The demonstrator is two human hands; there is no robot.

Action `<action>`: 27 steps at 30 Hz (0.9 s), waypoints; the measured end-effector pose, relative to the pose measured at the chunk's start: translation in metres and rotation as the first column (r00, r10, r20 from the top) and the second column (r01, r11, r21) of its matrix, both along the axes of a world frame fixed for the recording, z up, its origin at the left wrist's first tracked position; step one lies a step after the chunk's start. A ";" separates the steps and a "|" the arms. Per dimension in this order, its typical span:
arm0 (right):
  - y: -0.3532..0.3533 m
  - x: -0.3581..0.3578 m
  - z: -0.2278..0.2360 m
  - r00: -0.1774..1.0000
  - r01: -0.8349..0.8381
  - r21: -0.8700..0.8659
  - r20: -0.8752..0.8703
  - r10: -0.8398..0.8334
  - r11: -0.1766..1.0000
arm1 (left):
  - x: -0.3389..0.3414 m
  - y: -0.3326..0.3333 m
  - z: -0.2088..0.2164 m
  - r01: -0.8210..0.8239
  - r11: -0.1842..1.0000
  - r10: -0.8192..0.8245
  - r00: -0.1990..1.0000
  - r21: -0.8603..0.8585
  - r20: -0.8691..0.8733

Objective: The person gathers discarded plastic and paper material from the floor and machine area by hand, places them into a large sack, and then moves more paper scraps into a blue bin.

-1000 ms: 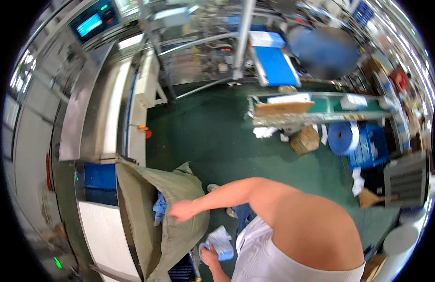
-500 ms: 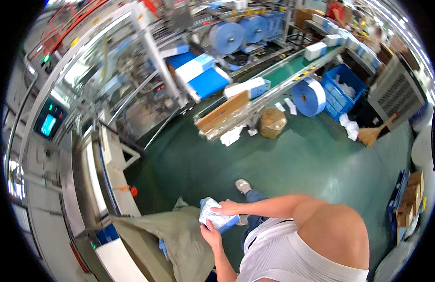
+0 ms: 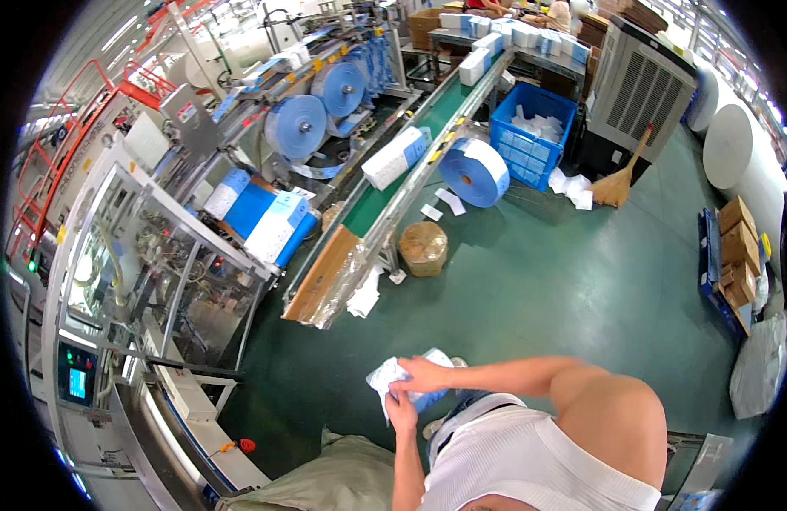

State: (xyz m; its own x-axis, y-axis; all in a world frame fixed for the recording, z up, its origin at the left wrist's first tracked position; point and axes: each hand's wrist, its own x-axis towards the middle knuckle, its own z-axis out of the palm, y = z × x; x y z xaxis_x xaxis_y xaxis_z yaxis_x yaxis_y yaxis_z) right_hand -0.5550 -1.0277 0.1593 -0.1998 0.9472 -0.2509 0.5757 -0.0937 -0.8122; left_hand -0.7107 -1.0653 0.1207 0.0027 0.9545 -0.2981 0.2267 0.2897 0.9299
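Observation:
In front of my waist I hold a soft blue-and-white plastic-wrapped pack (image 3: 383,376). My right hand (image 3: 425,373) reaches across its top, fingers curled on the wrapper. My left hand (image 3: 402,410) grips it from below, with its fingertips close to those of the right. The wrapper looks crumpled and loose at the left end; the pack's bluer part shows beneath and right of my right hand. Whether the wrapper is torn I cannot tell. A large grey-green sack (image 3: 334,473) lies just below and left of my hands.
A green conveyor belt (image 3: 383,194) carries white-and-blue packs, with a cardboard piece (image 3: 322,277) at its near end. Left stands a glass-guarded machine (image 3: 159,264). Beyond are a blue film roll (image 3: 474,173), a blue crate (image 3: 521,160), a broom (image 3: 613,187) and a cooler (image 3: 640,85).
My view has swung right and up toward the conveyor. Both hands have come together at the pack's left end, and the wrapper there looks more crumpled.

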 end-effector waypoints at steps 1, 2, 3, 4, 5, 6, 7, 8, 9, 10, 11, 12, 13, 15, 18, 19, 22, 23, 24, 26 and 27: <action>0.003 0.023 0.012 0.999 0.001 0.045 0.042 -0.003 0.999 | 0.018 0.006 -0.002 0.002 1.000 -0.002 1.000 -0.010 0.002; 0.004 0.043 0.018 0.996 -0.004 0.090 0.084 -0.004 0.996 | 0.035 0.012 -0.009 0.199 0.979 -0.197 0.979 -0.032 0.057; 0.005 0.063 0.013 0.993 0.067 0.136 0.086 -0.079 0.988 | 0.054 0.026 -0.008 0.388 0.921 -0.383 0.917 -0.028 0.109; 0.003 0.084 0.008 0.978 0.142 0.283 0.110 -0.180 0.948 | 0.091 0.028 0.023 0.397 0.916 -0.397 0.886 0.052 0.240; 0.004 0.102 0.000 0.970 0.183 0.416 0.071 -0.232 0.891 | 0.105 0.029 0.017 0.494 0.869 -0.470 0.840 -0.022 0.271; 0.003 0.123 0.008 0.983 0.167 0.289 0.028 -0.183 0.943 | 0.114 0.038 0.017 0.612 0.787 -0.588 0.782 -0.074 0.206; 0.000 0.134 0.048 0.963 0.266 0.039 0.026 -0.267 0.963 | 0.118 0.041 0.022 0.631 0.775 -0.629 0.776 -0.039 0.056; -0.008 0.158 0.025 0.957 0.289 0.180 -0.022 -0.290 0.940 | 0.133 0.045 0.035 0.670 0.743 -0.666 0.740 0.006 -0.093; -0.013 0.171 0.035 0.951 0.308 0.190 -0.037 -0.307 0.932 | 0.137 0.052 0.046 0.693 0.717 -0.691 0.721 0.072 -0.060; -0.015 0.179 0.053 0.948 0.317 0.204 -0.054 -0.313 0.926 | 0.135 0.060 0.039 0.648 0.757 -0.645 0.762 0.083 -0.058; -0.009 0.186 0.065 0.967 0.254 0.219 -0.052 -0.249 0.942 | 0.130 0.069 0.027 0.668 0.744 -0.654 0.736 -0.031 0.175; -0.007 0.187 0.074 0.989 0.120 0.178 0.068 -0.134 0.977 | 0.125 0.071 0.019 0.708 0.694 -0.614 0.677 -0.131 0.406; -0.004 0.188 0.076 0.984 0.000 0.126 0.179 -0.022 0.992 | 0.131 0.068 0.025 0.614 0.783 -0.446 0.663 -0.097 0.601; 0.009 0.186 0.072 0.983 -0.135 0.133 0.142 0.116 0.982 | 0.136 0.080 0.046 0.528 0.807 -0.113 0.578 -0.266 0.808; 0.024 0.174 0.076 0.950 -0.309 0.144 0.096 0.298 0.940 | 0.128 0.088 0.044 0.416 0.780 0.264 0.460 -0.469 0.848; 0.028 0.168 0.079 0.938 -0.312 0.016 0.167 0.305 0.950 | 0.122 0.090 0.045 0.355 0.832 0.298 0.361 -0.426 0.883; 0.034 0.161 0.066 0.925 -0.294 -0.107 0.218 0.311 0.950 | 0.098 0.094 0.066 0.257 0.909 0.269 0.238 -0.328 0.933; 0.036 0.159 0.063 0.903 -0.349 -0.110 0.225 0.366 0.931 | 0.084 0.090 0.073 0.205 0.923 0.289 0.186 -0.325 0.939; 0.038 0.157 0.059 0.876 -0.407 -0.110 0.233 0.422 0.907 | 0.068 0.086 0.077 0.148 0.936 0.302 0.131 -0.320 0.944; 0.042 0.151 0.056 0.852 -0.469 -0.062 0.230 0.470 0.881 | 0.031 0.079 0.072 -0.017 0.954 0.299 -0.047 -0.300 0.953; 0.046 0.141 0.070 0.830 -0.517 -0.106 0.184 0.527 0.850 | 0.005 0.073 0.058 0.074 0.989 0.142 -0.275 -0.126 0.951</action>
